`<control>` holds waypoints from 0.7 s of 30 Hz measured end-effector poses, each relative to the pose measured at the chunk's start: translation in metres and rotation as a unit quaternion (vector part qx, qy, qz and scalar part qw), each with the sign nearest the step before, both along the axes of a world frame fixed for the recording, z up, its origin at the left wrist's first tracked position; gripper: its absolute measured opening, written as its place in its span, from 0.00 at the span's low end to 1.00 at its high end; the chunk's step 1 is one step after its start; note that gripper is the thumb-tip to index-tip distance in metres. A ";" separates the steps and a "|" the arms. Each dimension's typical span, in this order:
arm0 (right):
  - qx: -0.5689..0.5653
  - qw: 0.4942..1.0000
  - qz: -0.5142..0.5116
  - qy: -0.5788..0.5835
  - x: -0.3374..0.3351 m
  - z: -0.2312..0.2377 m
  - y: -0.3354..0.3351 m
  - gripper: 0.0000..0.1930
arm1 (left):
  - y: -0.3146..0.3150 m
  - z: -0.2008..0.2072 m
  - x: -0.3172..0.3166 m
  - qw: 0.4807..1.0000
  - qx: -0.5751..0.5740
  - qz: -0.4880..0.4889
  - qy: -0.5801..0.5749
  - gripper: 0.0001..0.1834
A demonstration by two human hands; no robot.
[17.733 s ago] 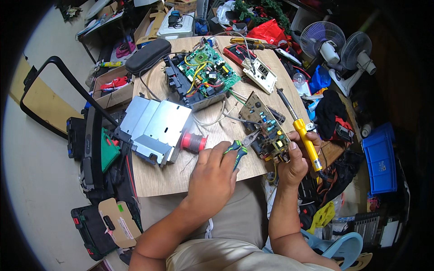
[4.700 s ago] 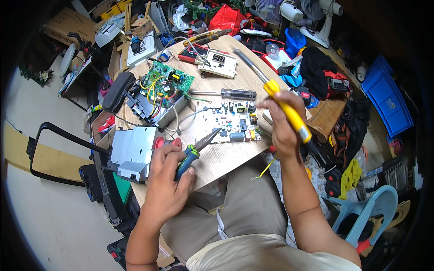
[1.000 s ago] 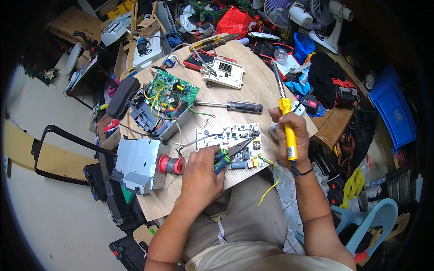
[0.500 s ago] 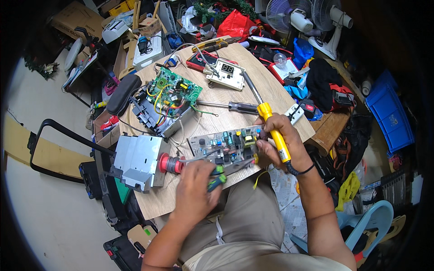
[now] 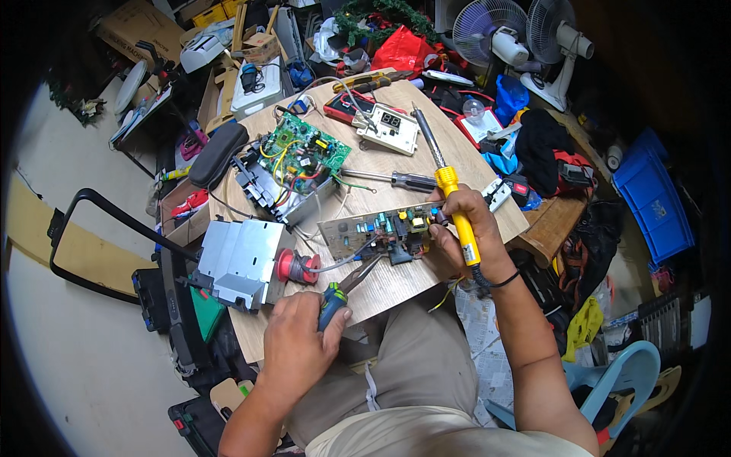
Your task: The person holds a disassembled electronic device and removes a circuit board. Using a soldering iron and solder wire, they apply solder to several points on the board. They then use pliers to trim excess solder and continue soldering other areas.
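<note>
My left hand (image 5: 298, 335) is closed around the green-and-blue handles of long-nose pliers (image 5: 358, 276). Their jaws point up and right, by the lower edge of a circuit board (image 5: 346, 234) crowded with components. In my right hand (image 5: 481, 222) is a yellow-handled soldering iron (image 5: 465, 234), its metal tip aimed away from me. The thumb and fingers of that hand also grip the board's right end, which is tilted above the table. A red spool of grey wire (image 5: 288, 266) stands left of the board, and its loose wire runs toward the board.
The wooden table (image 5: 396, 295) also bears a metal housing (image 5: 240, 259), a green circuit board (image 5: 293, 148) on its frame, a screwdriver (image 5: 407, 181), a small display panel (image 5: 392, 129) and a black case (image 5: 218, 156). A blue chair (image 5: 636, 377) stands at right.
My left hand has drawn back down and left with the pliers, away from the board's right end. The board has tilted in my right hand, which still holds the soldering iron.
</note>
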State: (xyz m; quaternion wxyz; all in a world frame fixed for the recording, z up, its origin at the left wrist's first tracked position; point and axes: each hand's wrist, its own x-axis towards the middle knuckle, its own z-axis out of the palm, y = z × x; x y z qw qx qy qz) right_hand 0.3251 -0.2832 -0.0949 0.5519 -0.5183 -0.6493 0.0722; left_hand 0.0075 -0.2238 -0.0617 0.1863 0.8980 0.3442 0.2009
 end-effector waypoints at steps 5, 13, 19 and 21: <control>0.020 0.999 -0.026 -0.029 -0.005 0.006 -0.003 0.22 | -0.005 -0.005 0.003 0.995 0.096 0.020 0.029 0.17; 0.020 0.999 -0.021 -0.038 -0.005 0.003 -0.005 0.23 | -0.001 -0.016 0.014 0.990 0.137 0.029 0.022 0.18; 0.015 0.998 -0.031 -0.048 -0.006 0.005 -0.008 0.24 | 0.005 -0.020 0.017 0.989 0.141 0.009 -0.038 0.17; 0.018 0.998 -0.035 -0.055 -0.006 0.006 -0.008 0.24 | 0.007 -0.021 0.016 0.988 0.143 0.006 -0.052 0.17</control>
